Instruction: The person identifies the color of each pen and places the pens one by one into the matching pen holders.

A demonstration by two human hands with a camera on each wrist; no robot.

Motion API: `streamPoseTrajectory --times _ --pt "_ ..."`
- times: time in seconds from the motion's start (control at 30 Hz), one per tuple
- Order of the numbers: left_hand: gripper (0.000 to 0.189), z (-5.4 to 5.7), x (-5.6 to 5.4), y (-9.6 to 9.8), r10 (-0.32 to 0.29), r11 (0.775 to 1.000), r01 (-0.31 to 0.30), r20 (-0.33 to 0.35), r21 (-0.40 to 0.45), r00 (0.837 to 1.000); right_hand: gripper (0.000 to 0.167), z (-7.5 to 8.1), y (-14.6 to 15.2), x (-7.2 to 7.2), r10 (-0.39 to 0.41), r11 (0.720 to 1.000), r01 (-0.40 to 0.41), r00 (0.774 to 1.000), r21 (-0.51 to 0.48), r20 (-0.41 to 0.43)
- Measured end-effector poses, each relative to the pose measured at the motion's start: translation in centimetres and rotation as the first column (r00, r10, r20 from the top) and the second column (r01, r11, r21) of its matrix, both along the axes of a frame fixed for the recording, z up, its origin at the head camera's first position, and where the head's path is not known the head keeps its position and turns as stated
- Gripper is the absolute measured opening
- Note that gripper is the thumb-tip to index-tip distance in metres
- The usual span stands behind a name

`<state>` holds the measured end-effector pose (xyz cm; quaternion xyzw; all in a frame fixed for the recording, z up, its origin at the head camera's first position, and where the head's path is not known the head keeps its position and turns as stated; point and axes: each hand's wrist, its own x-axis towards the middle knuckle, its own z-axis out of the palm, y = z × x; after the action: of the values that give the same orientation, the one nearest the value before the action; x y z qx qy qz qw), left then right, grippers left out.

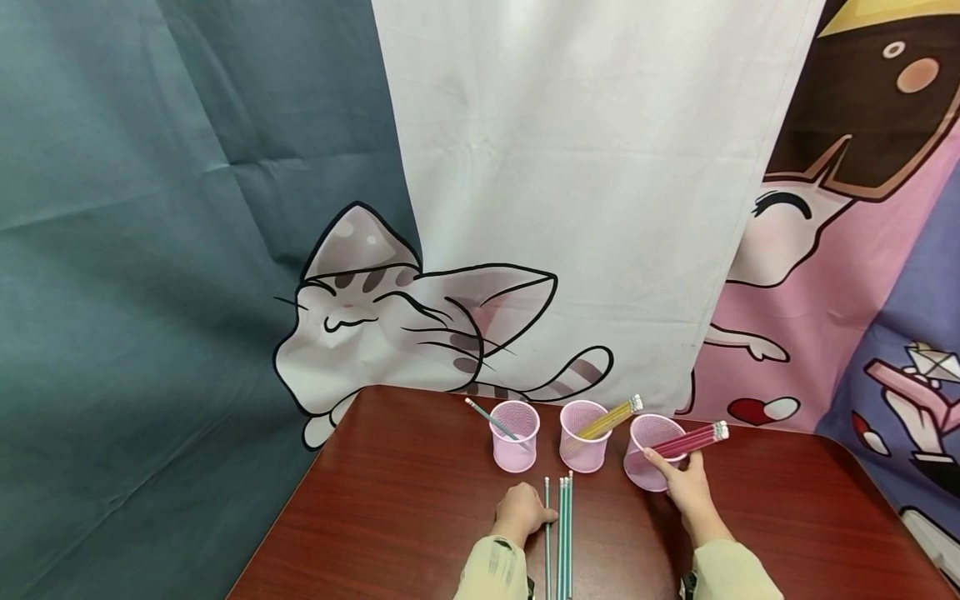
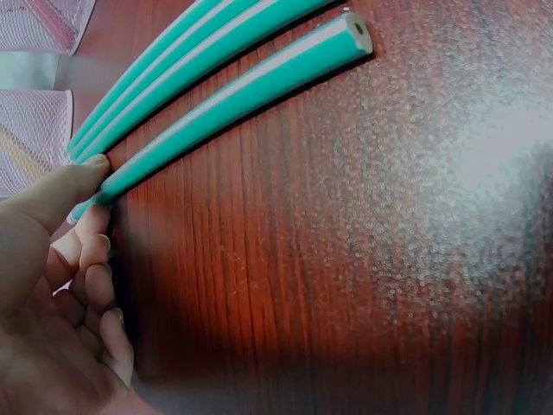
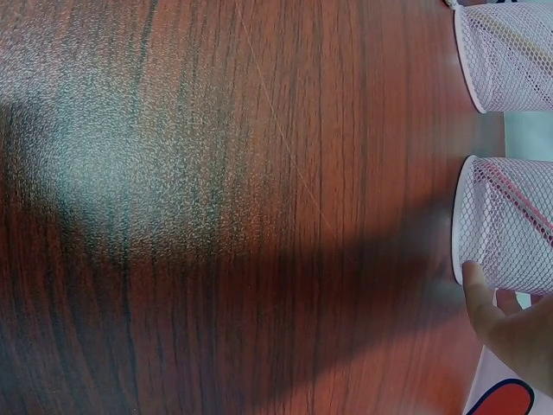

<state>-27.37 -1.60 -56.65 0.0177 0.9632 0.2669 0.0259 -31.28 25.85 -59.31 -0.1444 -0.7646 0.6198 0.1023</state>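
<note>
My left hand (image 1: 519, 510) pinches one green pencil (image 2: 233, 112) near its eraser end, between thumb and forefinger. The pencil lies along the table, its flat unsharpened end toward the near side. Right beside it several more green pencils (image 1: 565, 537) lie in a row. My right hand (image 1: 690, 492) holds the rightmost pink mesh cup (image 1: 637, 468) low on its side, thumb at the front and fingers on the right. Red pencils (image 1: 693, 438) lean out of that cup. In the right wrist view the thumb (image 3: 475, 290) touches the cup close to its base rim.
Left of the held cup stands a pink mesh cup (image 1: 582, 458) with yellow pencils (image 1: 611, 419). The leftmost pink mesh cup (image 1: 514, 460) has a single green pencil (image 1: 480, 408) leaning left. All stand near the far edge of the brown table (image 1: 375, 500), before a printed cloth (image 1: 600, 167).
</note>
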Motion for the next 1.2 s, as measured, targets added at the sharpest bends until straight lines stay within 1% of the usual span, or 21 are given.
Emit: streamPoseTrajectory --times 0.07,0.13,0.2,0.3,0.37,0.5,0.53,0.6,0.7,0.73,0.77,0.8,0.83,0.97,1.03,1.1,1.2 --pt "0.036 0.0 0.0 0.0 0.004 1.0 -0.004 -0.005 -0.019 1.0 0.081 -0.8 0.3 -0.4 -0.02 1.0 0.02 1.0 -0.002 -0.001" --pt "0.034 -0.1 -0.1 0.1 0.006 0.999 -0.006 -0.006 -0.038 1.0 0.081 -0.5 0.3 -0.2 -0.002 1.0 0.002 1.0 -0.005 -0.008" --pt "0.032 -0.2 -0.1 0.1 0.008 0.999 -0.008 0.001 -0.053 1.0 0.081 0.9 -0.3 0.5 0.009 1.0 -0.009 1.0 -0.003 -0.002" --pt "0.029 0.0 -0.2 0.2 0.01 0.998 -0.009 0.016 -0.065 1.0 0.082 2.9 -1.3 1.5 0.013 1.0 -0.013 0.999 0.005 0.029" --pt "0.029 0.1 -0.1 0.1 0.013 0.998 -0.012 0.023 -0.06 1.0 0.083 3.0 -1.4 1.5 -0.003 1.0 0.003 0.999 0.008 0.041" --pt "0.031 0.0 -0.1 0.0 0.019 0.999 -0.017 0.027 -0.048 0.999 0.087 -0.7 0.1 -0.6 -0.044 0.999 0.043 0.999 0.019 0.026" --pt "0.031 -0.1 -0.2 0.0 0.019 0.999 -0.018 0.028 -0.049 0.999 0.087 -1.1 0.2 -0.8 -0.05 0.999 0.05 0.998 0.018 0.026" --pt "0.03 -0.2 -0.2 -0.1 0.018 0.998 -0.017 0.028 -0.053 0.999 0.085 -1.0 0.2 -0.8 -0.047 0.999 0.046 0.999 0.026 0.023" --pt "0.031 -0.2 -0.2 -0.1 0.011 0.998 -0.009 0.03 -0.057 0.999 0.082 1.3 -0.7 0.6 -0.022 1.0 0.022 1.0 0.021 0.013" --pt "0.031 -0.2 -0.2 -0.1 0.007 0.998 -0.006 0.028 -0.057 1.0 0.079 1.8 -0.9 0.9 -0.022 1.0 0.022 1.0 0.017 0.008" --pt "0.031 -0.2 -0.3 -0.1 0.003 0.998 -0.002 0.027 -0.057 1.0 0.079 1.9 -1.0 1.0 -0.015 1.0 0.015 1.0 0.014 -0.003" --pt "0.03 -0.2 -0.3 -0.1 -0.001 0.998 0.003 0.029 -0.059 1.0 0.078 1.7 -0.9 1.0 -0.025 1.0 0.025 1.0 0.013 -0.007" --pt "0.03 -0.2 -0.3 -0.1 -0.006 0.998 0.008 0.028 -0.059 1.0 0.08 1.6 -0.8 0.9 -0.008 1.0 0.008 1.0 0.01 -0.017" --pt "0.029 0.0 -0.3 -0.1 -0.025 0.998 0.027 0.021 -0.056 0.999 0.083 -0.3 0.0 0.0 -0.004 1.0 0.005 1.0 0.022 -0.021" --pt "0.029 0.1 -0.2 -0.2 -0.037 0.998 0.038 0.01 -0.052 0.999 0.084 -1.4 0.4 -0.7 -0.018 0.999 0.019 1.0 0.034 -0.02" --pt "0.029 0.1 -0.2 -0.2 -0.044 0.998 0.044 0.001 -0.046 0.999 0.083 -2.4 0.8 -1.3 -0.032 0.999 0.032 0.999 0.025 -0.016" --pt "0.028 0.3 -0.3 -0.3 -0.04 0.999 0.04 -0.006 -0.02 0.999 0.082 -3.1 1.0 -1.8 -0.051 0.998 0.051 0.999 0.022 -0.015"
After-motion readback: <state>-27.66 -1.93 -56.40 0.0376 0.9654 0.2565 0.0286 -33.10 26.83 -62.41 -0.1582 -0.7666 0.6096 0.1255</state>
